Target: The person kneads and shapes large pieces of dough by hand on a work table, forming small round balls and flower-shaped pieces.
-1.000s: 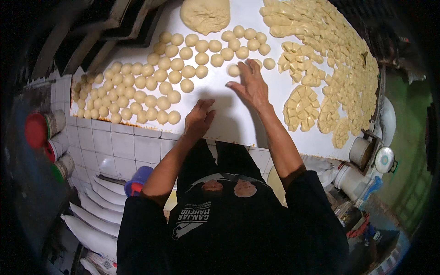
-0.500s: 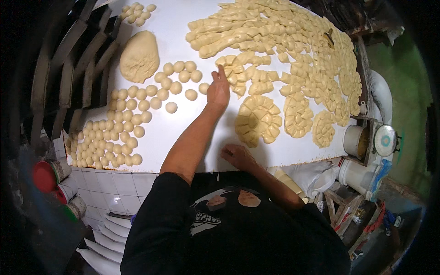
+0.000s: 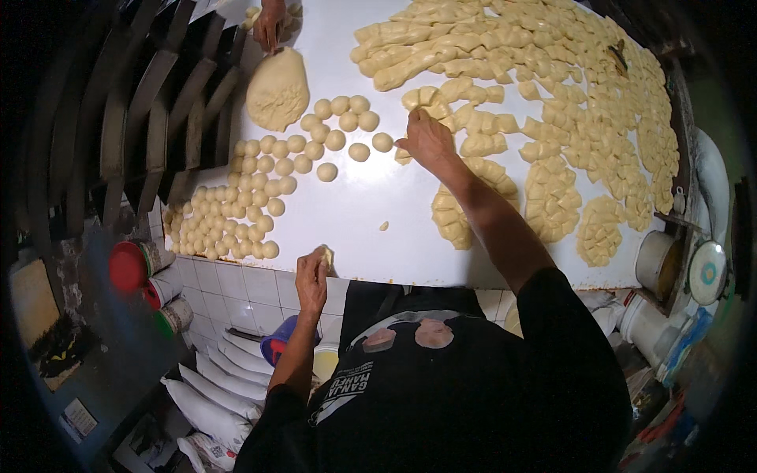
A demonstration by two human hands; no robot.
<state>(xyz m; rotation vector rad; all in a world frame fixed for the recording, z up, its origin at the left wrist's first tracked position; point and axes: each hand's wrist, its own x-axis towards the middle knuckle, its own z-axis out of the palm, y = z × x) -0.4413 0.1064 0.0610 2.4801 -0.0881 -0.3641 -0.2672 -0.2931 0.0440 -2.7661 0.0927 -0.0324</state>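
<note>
My left hand is at the table's front edge, fingers closed on a small piece of yellow dough. Further forward, my right hand reaches into the cut dough pieces, its fingers curled onto one at the near left of the group. The hand covers part of that piece. Below my right forearm lies a ring of dough wedges, partly hidden by the arm. Round dough balls sit in a cluster at the left. A small dough scrap rests on the white tabletop between my hands.
Another person's hand touches the top of a large dough lump at the far left. Dark metal trays are stacked along the left side. More dough pieces cover the far right. A pot stands off the right edge.
My left hand has drawn back from the cut dough to the front edge and now holds a piece. My right hand has reached forward to the dough. Another person's hand has appeared.
</note>
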